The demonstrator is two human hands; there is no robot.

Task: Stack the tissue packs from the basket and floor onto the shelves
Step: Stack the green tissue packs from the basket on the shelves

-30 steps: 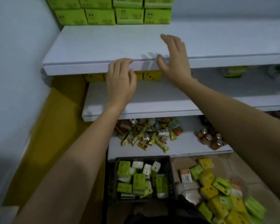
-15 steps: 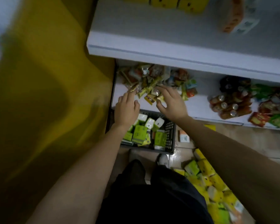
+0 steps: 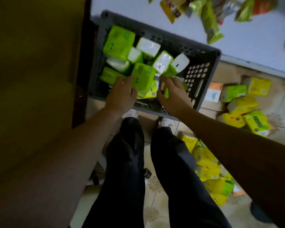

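Over the near half of the grey basket [image 3: 198, 74], at twelve o'clock from the person's knees, both hands flank one green tissue pack [image 3: 143, 78] lying on top of the heap. Its long axis runs roughly twelve to six, in line with the forearms, so its long sides face nine and three. The left hand [image 3: 122, 96] sits at the pack's nine o'clock side, fingers straight and loose, tips against or just beside that edge, holding nothing. The right hand [image 3: 173, 94] is at the three o'clock side with fingers half bent. A sliver of green shows between its thumb and fingers, but whether it pinches anything cannot be told. The left looks nearer, so a squeeze from both sides seems the likely lift. More packs [image 3: 242, 104] lie loose on the floor from three to five o'clock, and the white shelf [image 3: 253, 51] is at one o'clock.
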